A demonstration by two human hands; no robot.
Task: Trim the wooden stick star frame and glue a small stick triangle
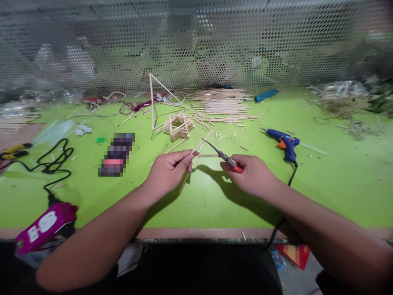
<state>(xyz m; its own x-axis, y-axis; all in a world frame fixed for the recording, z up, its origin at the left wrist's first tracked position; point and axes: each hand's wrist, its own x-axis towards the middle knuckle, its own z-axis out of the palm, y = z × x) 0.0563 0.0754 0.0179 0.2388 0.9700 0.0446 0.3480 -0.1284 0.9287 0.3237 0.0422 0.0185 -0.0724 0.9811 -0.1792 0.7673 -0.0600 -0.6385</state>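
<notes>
Left hand was closed on wooden sticks, right hand on pliers, beside the glue gun.

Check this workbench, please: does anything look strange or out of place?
Yes. Short wooden stick pieces lie scattered on the green table around the main stick pile. Also, the pink power strip sits at the table's front edge and seems to hang partly over it.

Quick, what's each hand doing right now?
Left hand: closed, pinching thin wooden sticks.
Right hand: closed, holding red-handled pliers.
</notes>
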